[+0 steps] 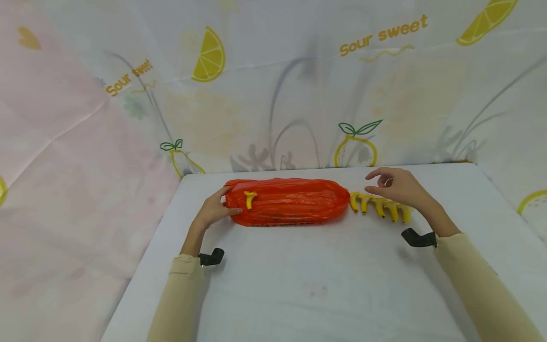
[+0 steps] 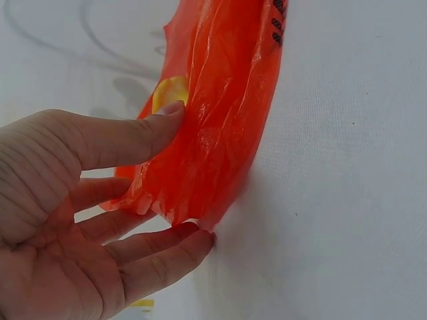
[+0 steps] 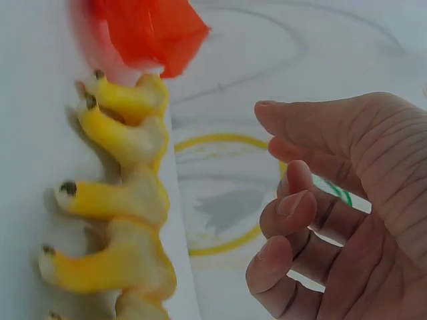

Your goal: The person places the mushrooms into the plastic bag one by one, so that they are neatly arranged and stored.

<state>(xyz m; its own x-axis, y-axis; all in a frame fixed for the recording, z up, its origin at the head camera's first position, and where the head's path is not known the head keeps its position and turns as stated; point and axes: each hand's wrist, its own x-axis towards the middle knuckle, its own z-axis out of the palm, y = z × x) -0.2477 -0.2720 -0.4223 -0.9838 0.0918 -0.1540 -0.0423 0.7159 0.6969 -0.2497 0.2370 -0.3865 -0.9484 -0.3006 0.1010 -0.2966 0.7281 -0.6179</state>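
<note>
A red plastic bag [image 1: 295,202], long and flattened, lies across the white table. My left hand [image 1: 215,207] holds its left end; in the left wrist view the thumb [image 2: 143,137] presses one side and the fingers reach behind and below the bag's edge. On top of the bag, near that hand, sits a small yellow toy banana [image 1: 249,200]. Several more small toy bananas [image 1: 379,207] stand in a row off the bag's right end. My right hand [image 1: 395,186] hovers above and behind this row, fingers loosely bent, with nothing between thumb and fingers.
The white table [image 1: 299,285] stretches toward me in front of the bag. Behind it hangs a cloth [image 1: 256,114] printed with lemons and lettering. Dark wrist mounts [image 1: 419,238] sit at both sleeve cuffs.
</note>
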